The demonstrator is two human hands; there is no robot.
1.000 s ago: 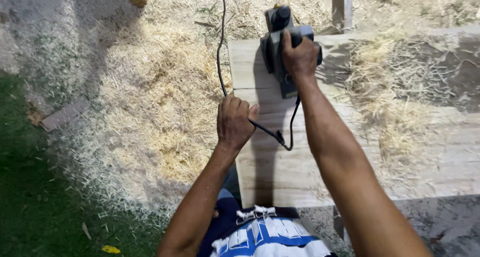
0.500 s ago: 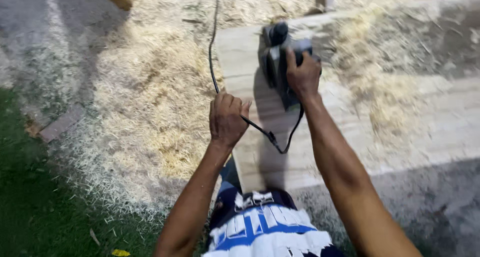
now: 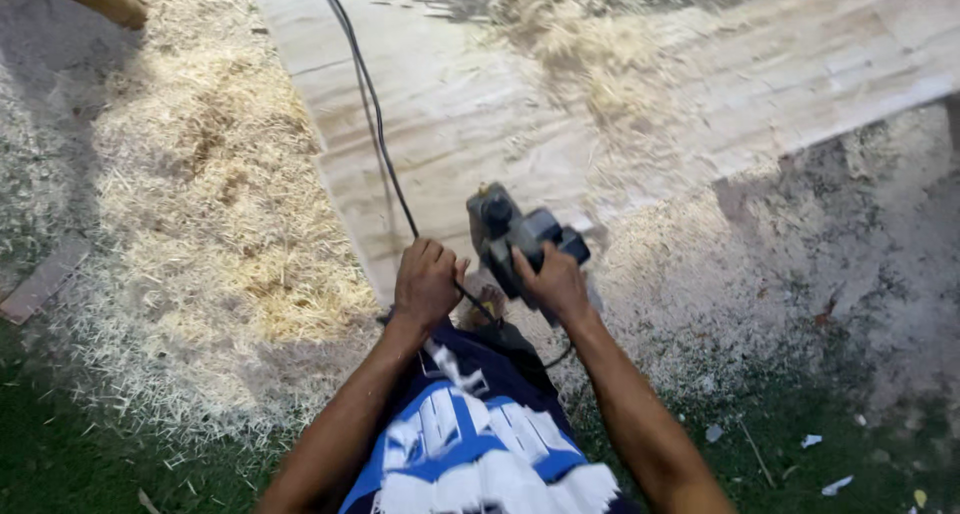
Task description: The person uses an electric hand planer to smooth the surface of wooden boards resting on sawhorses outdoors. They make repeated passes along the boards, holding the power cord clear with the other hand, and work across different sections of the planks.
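Covering most of the far scene, the pale wooden board (image 3: 470,104) lies bare now that the electric planer (image 3: 522,242) has come back from its far stretch to its near end, close to the body, so a pass along it looks finished. Wood shavings (image 3: 210,194) heap to the left (more lie on the board's far part). The right hand (image 3: 556,282) is wrapped tight round the planer's handle. The left hand (image 3: 427,282) is closed on the black power cord (image 3: 372,124), lifting it aside.

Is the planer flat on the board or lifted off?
On the board: the electric planer sits at the wooden board's near end, right hand gripping its handle.
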